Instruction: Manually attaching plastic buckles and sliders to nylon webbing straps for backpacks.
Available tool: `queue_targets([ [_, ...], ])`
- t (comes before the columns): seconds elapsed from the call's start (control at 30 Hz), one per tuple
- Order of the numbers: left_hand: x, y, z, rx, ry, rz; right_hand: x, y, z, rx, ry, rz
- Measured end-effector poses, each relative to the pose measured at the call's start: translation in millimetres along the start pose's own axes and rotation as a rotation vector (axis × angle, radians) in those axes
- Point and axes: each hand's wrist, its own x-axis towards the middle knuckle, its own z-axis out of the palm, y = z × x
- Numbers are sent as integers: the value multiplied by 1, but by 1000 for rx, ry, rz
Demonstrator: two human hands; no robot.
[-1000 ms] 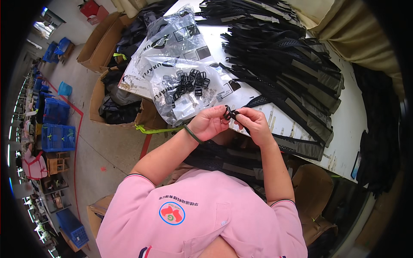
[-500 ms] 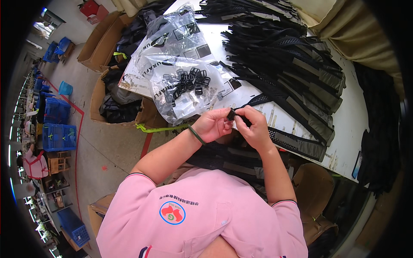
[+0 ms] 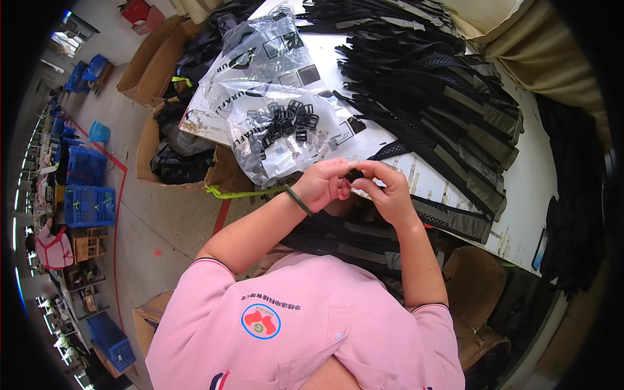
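Left hand and right hand brought together over the near edge of the white worktop, fingertips meeting on a small black buckle, both closed on it in a narrow pinch; shape of the buckle mostly hidden by the fingers. Dark band around the left wrist. Black mesh strap running from under the right hand along the near edge toward the right. Just beyond the left hand, toward the left edge, a clear plastic bag lying flat with a cluster of loose black buckles inside; a second printed bag behind it. Large pile of black and olive straps spread over the far and right part of the worktop, near the hands but not touching them. Off the left edge, on the floor, open cardboard boxes with dark material; blue crates further left.
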Motion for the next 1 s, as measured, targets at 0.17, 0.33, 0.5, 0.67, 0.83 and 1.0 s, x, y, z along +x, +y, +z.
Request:
queue_targets([
  [0.17,1,6,17,128,136,133,7,5,-2,-448,42,-413],
  [0.33,5,3,23,349,184,324,-6,2,7,264,55,19],
  [0.5,5,1,23,457,241,487,-3,0,1,357,59,278],
  [0.67,2,-4,19,574,203,540,-3,-2,4,458,90,342],
  [0.83,-5,-5,22,565,69,545,-6,3,0,472,120,341],
  [1.0,-8,-10,25,617,-78,685,-10,-1,7,583,213,319],
])
